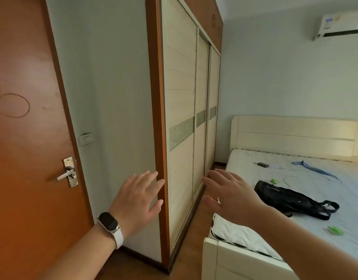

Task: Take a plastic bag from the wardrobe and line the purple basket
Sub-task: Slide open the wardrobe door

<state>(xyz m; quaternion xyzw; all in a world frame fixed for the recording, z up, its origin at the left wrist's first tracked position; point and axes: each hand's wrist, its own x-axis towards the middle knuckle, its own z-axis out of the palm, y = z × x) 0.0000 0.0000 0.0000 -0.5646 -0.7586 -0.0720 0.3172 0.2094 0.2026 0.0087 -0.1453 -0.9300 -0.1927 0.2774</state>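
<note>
Both hands are raised in front of the person with fingers straight and spread, and neither holds anything. The left hand (136,196), with a dark-faced watch (109,222) on a white strap at its wrist, shows its back to the camera, and its fingertips overlap the brown corner post of the wardrobe (180,93); whether they touch the post cannot be told. The right hand (228,196) reaches forward low down, over the narrow strip of floor between the wardrobe and the bed (242,235). The wardrobe stands straight ahead, and its cream sliding panels, each crossed by a greenish band, are drawn closed, so its inside is hidden. On the far left is an orange-brown door (22,148) with a metal lever handle (68,174), and a white wall switch (85,139) sits just beside its frame. On the right, the bed's quilted white mattress carries a black backpack (291,199) near the right forearm, a blue cloth (313,168) closer to the cream headboard (295,134), a thin white cable and a small green item (335,230). An air conditioner (342,23) hangs high on the far wall.
</note>
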